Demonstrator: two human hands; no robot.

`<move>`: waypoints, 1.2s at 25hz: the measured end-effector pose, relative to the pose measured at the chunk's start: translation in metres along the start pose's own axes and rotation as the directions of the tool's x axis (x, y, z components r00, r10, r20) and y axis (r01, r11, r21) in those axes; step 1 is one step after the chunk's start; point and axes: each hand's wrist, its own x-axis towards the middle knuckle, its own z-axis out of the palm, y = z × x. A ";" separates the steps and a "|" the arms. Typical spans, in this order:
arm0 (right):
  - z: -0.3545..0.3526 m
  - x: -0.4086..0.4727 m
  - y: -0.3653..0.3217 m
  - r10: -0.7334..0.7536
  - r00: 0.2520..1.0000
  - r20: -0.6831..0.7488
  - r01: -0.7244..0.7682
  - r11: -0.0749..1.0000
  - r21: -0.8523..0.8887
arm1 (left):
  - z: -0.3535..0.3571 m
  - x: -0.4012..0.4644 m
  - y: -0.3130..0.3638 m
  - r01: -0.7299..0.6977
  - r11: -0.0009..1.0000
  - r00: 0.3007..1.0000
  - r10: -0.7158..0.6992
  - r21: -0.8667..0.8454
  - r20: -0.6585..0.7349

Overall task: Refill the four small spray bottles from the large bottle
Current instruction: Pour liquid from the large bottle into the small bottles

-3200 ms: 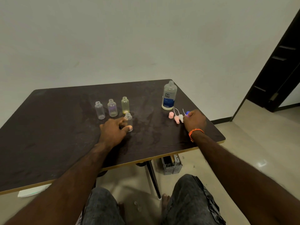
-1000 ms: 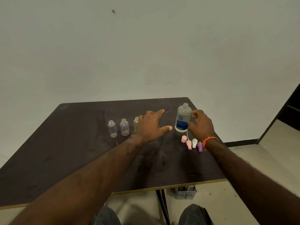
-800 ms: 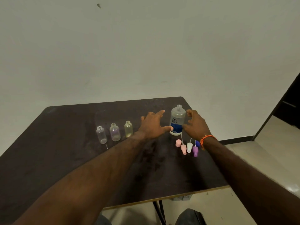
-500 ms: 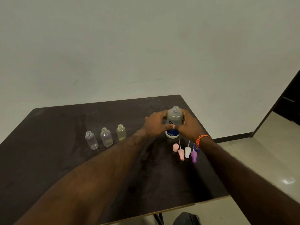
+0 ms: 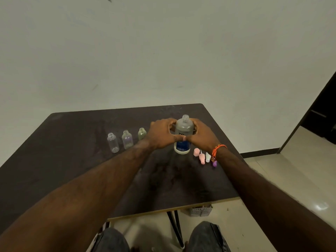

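Small spray bottles are lined up at about 9 o'clock from the hands, uncapped and upright on the dark table (image 5: 63, 160). Going left to right: a clear bottle (image 5: 113, 142) is seen first, then a purple-tinted bottle (image 5: 127, 139) just beside it, then a yellowish bottle (image 5: 142, 133) whose lower part is hidden behind the left wrist. Only three can be made out; a fourth can't be spotted from this angle.

Next, the left hand (image 5: 162, 134) is wrapped around the left side of the large bottle (image 5: 183, 135), fingers curled round the shoulder and thumb laid across the front. The large bottle is held upright dead center between both hands, its base down near the tabletop (touching or not can't be told), its neck open with no cap, a blue label showing below the thumbs. The right hand (image 5: 203, 136) is curled around the other side, so the bottle is gripped from 9 and 3 o'clock at once, thumbs nearly meeting. An orange wristband (image 5: 218, 149) is worn on the right wrist.

At roughly 5 o'clock from the large bottle, the spray caps (image 5: 204, 157) are laid in a short row: pink, pink, white, purple, the last partly hidden by the wrist.
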 end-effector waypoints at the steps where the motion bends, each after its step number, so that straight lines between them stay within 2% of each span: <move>1: 0.006 -0.009 -0.005 -0.009 1.000 0.019 0.009 1.000 -0.001 | -0.005 -0.011 -0.001 0.006 1.000 1.000 -0.005 0.021 -0.009; 7: 0.038 -0.042 -0.017 -0.060 0.993 0.099 0.063 0.997 -0.032 | -0.020 -0.066 -0.017 0.021 1.000 0.999 -0.021 0.014 -0.035; 10: 0.048 -0.048 -0.016 -0.066 0.990 0.122 0.071 0.997 -0.030 | -0.022 -0.077 -0.022 -0.002 0.997 0.999 0.005 0.082 -0.047; 18: 0.049 -0.045 -0.010 -0.071 0.987 0.146 0.073 0.997 -0.008 | -0.028 -0.072 -0.022 -0.016 0.995 1.000 0.013 0.100 0.024; 23: 0.051 -0.042 -0.012 -0.114 0.967 0.227 0.125 0.991 -0.036 | -0.034 -0.071 -0.024 -0.029 0.999 0.997 0.026 0.045 0.067; 30: 0.045 -0.044 -0.009 -0.099 0.985 0.140 0.101 0.995 -0.007 | -0.034 -0.069 -0.016 -0.023 0.998 0.994 0.029 -0.062 0.107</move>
